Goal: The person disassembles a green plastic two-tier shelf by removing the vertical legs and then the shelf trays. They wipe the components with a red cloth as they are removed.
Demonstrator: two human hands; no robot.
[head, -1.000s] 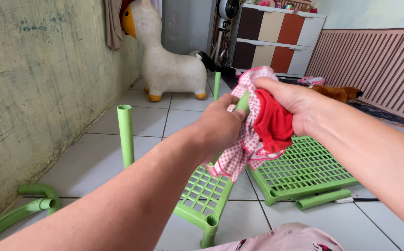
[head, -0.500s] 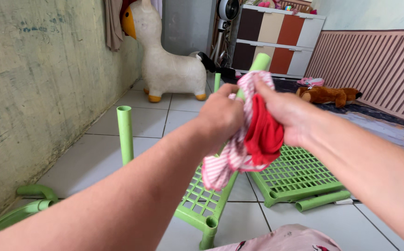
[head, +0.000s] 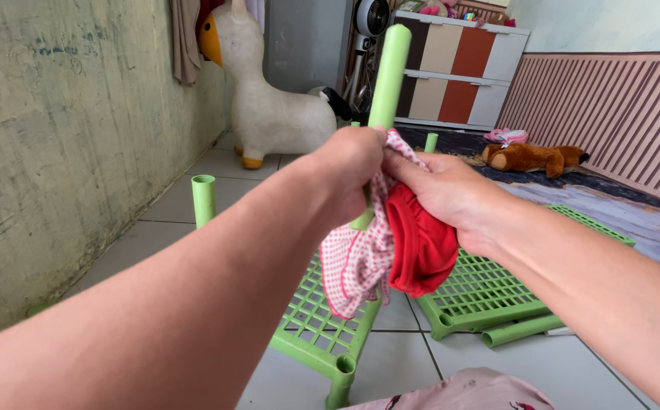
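green tube (head: 387, 68) upright, centre-top of frame | left hand (head: 349, 163) fisted round its lower part | right hand (head: 440, 190) clenched on red-and-checked cloth (head: 390, 254) against tube | green grid shelves (head: 489, 292) on tiles below, centre-right

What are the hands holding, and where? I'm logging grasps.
Left hand grips the green tube mid-length; right hand holds the red-and-checked cloth bunched against it.

pipe (head: 387, 72): smooth green plastic | rag (head: 360, 262): soft cloth | floor (head: 155, 235): glossy tile
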